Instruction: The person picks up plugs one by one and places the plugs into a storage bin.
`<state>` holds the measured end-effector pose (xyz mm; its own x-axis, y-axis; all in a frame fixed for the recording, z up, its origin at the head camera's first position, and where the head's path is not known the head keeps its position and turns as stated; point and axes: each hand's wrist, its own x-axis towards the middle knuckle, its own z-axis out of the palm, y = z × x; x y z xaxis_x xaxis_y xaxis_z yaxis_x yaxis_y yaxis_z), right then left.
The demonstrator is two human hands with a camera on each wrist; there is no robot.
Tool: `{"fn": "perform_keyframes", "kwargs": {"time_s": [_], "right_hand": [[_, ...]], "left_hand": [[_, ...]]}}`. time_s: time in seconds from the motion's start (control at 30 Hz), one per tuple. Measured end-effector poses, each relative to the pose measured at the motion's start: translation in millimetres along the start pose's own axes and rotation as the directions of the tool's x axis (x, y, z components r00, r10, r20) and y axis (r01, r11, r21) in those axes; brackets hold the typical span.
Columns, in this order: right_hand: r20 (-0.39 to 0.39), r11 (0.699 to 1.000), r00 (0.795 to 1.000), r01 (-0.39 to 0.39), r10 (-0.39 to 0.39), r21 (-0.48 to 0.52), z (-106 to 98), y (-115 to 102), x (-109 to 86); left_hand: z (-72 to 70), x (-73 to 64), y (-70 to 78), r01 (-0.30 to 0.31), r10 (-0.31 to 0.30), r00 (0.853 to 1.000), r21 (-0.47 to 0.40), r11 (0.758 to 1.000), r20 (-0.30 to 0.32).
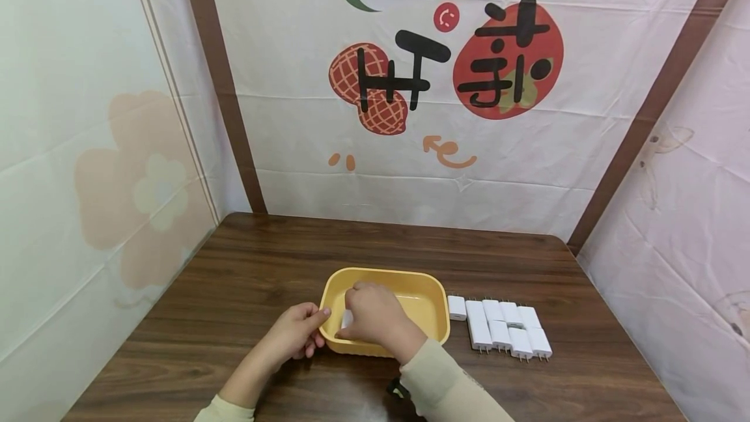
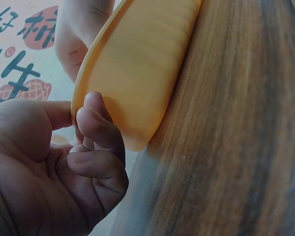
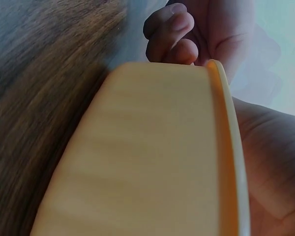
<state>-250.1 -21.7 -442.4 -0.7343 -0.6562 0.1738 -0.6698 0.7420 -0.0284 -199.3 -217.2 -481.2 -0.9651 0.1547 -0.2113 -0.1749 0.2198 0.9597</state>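
A yellow plastic bin (image 1: 387,271) stands on the wooden table, seen from outside in both wrist views. My left hand (image 1: 297,333) pinches its left rim, thumb on the inner side and fingers outside, as the left wrist view also shows. Reaching over the near rim, my right hand (image 1: 375,314) is down inside the left part of the bin. It grips a white plug charger (image 1: 347,319), of which only a small part shows beside the fingers. In the right wrist view the bin's wall (image 3: 137,147) hides the right fingertips and the charger.
Right of the bin, a single white charger (image 1: 456,308) stands close to its wall. Several more white chargers (image 1: 521,342) with metal prongs lie side by side in two rows. A small dark object (image 1: 398,388) shows beside my right sleeve. Printed cloth hangs behind the table (image 1: 275,246).
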Motion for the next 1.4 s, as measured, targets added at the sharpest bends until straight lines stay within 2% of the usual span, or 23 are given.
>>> {"fn": "perform_keyframes", "kwargs": {"time_s": [0.53, 1.4], "right_hand": [[0.018, 0.997, 0.999, 0.047, -0.046, -0.056, 7.9, -6.9, 7.8], [0.071, 0.997, 0.997, 0.031, -0.026, -0.069, 11.9, -12.6, 13.7]], "left_hand": [[1.3, -0.5, -0.7, 0.001, -0.001, 1.0, -0.007, 1.0, -0.008], [1.8, -1.3, 1.1, -0.014, 0.014, 1.0, 0.0, 1.0, -0.012]]}}
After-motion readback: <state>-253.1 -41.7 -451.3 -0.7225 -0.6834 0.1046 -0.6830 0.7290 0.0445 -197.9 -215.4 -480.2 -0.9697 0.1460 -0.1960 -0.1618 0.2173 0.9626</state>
